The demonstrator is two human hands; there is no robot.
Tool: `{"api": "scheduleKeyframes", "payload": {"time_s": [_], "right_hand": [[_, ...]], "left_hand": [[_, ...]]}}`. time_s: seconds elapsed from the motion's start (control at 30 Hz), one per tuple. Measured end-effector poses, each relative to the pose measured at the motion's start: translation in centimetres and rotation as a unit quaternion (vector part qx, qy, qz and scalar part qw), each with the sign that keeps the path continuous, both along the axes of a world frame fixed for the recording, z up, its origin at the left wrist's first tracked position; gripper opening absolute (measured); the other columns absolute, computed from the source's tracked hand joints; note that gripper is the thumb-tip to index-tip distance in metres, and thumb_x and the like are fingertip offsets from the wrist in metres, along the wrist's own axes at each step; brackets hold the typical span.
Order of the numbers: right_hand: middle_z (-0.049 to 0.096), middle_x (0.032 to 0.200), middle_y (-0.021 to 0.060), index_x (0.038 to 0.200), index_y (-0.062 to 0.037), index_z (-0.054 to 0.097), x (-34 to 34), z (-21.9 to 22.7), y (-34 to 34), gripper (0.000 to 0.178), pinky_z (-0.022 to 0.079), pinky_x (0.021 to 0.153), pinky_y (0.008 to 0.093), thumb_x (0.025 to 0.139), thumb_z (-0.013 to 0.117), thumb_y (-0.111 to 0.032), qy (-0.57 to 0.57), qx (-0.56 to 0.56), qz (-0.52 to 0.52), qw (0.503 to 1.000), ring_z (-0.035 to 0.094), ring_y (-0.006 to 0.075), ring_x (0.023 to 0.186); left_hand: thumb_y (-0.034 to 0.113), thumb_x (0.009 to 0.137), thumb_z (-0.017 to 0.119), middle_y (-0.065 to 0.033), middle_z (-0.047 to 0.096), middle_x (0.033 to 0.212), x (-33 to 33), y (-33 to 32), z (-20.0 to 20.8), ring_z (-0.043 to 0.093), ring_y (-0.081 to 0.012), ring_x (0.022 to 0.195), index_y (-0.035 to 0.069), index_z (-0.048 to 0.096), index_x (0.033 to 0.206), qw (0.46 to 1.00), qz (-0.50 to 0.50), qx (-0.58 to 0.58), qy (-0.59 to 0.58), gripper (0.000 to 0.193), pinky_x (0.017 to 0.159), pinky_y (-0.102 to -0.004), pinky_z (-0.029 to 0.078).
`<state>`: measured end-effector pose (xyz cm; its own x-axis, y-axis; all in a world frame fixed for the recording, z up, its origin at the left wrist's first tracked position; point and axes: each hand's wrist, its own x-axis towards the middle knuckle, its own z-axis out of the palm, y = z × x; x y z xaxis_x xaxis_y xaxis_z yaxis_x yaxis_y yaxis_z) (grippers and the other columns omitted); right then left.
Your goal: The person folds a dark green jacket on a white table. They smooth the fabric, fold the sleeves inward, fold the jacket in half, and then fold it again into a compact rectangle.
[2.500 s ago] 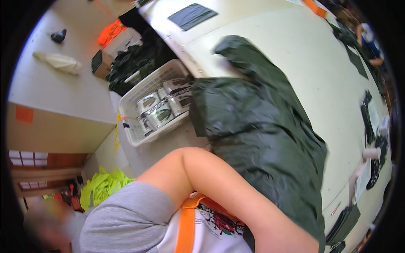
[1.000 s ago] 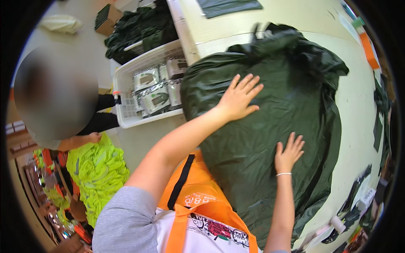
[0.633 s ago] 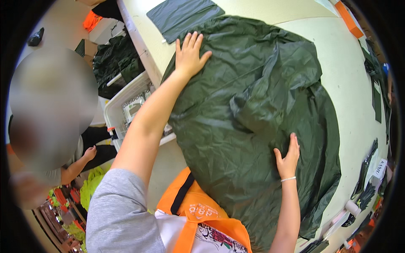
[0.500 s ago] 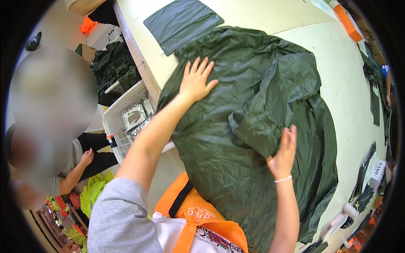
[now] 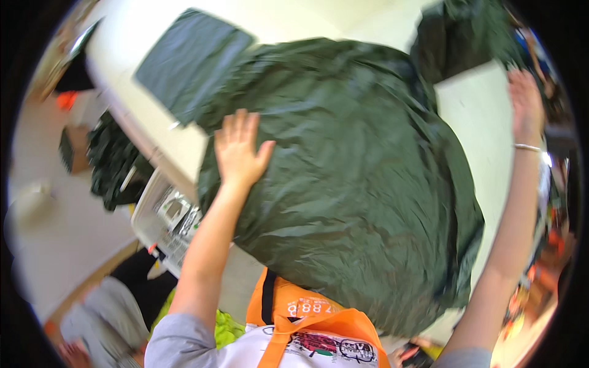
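A large dark green sheet of thin, crinkled fabric (image 5: 343, 172) lies spread in a rounded shape on the pale table. My left hand (image 5: 238, 147) rests flat on its left part, fingers spread. Out at the far right, my right hand (image 5: 526, 107) is raised with its fingers stretched out and nothing seen in it. Just beyond those fingertips is a bunched dark green fabric piece (image 5: 460, 40), blurred by motion; I cannot tell whether it joins the large sheet. A flat folded dark green square (image 5: 190, 64) lies at the far left, its edge meeting the sheet.
Left of the table (image 5: 466, 104) stands a white plastic basket (image 5: 145, 214) holding printed packets. Beyond it are a heap of dark fabric (image 5: 110, 159) and a cardboard box (image 5: 76, 147). A person in grey clothing (image 5: 113, 313) is at the lower left. Blurred goods line the right rim.
My right hand has swept from the sheet's middle far out to the right. The bunched layer has left the sheet's top; dark fabric now shows at the upper right. My left hand stays flat.
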<state>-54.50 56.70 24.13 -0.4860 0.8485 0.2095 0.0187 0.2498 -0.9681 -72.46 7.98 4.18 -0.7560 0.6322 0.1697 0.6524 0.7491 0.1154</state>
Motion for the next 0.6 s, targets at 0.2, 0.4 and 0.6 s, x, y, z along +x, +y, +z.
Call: {"api": "scheduleKeyframes", "payload": {"time_s": [0.2, 0.4, 0.6], "right_hand": [[0.038, 0.141, 0.019, 0.136, -0.0066, 0.043, 25.0, -13.3, -22.2, 0.061, 0.026, 0.11, 0.0465, 0.082, 0.066, -0.02, -0.479, 0.225, 0.082, 0.844, 0.035, 0.0361, 0.131], [0.02, 0.152, 0.0158, 0.147, -0.0173, 0.025, 51.3, -20.1, -38.7, 0.064, 0.023, 0.11, 0.0497, 0.092, 0.048, -0.042, -0.728, -0.159, -0.207, 0.634, 0.025, 0.0398, 0.136], [0.056, 0.119, 0.0219, 0.122, 0.0074, 0.051, 64.7, -20.0, -31.2, 0.067, 0.041, 0.096, 0.0357, 0.082, 0.068, -0.043, -0.367, -0.148, -0.388, 0.833, 0.053, 0.0298, 0.114]], "left_hand": [[0.045, 0.088, 0.054, -0.0095, 0.036, 0.146, -0.5, -0.1, -1.1, 0.035, -0.0353, 0.132, 0.018, 0.037, 0.141, 0.994, -0.038, -0.035, 0.097, 0.062, 0.101, -0.0548, 0.033], [0.051, 0.094, 0.039, -0.0063, 0.034, 0.148, -3.4, -0.3, -4.7, 0.034, -0.0329, 0.133, 0.02, 0.032, 0.144, 0.983, -0.055, -0.077, 0.157, 0.059, 0.1, -0.0542, 0.035], [0.048, 0.092, 0.042, -0.0066, 0.035, 0.147, -5.2, 2.5, -2.4, 0.036, -0.0303, 0.132, 0.019, 0.031, 0.144, 0.95, 0.025, -0.28, 0.137, 0.061, 0.105, -0.0488, 0.03]]}}
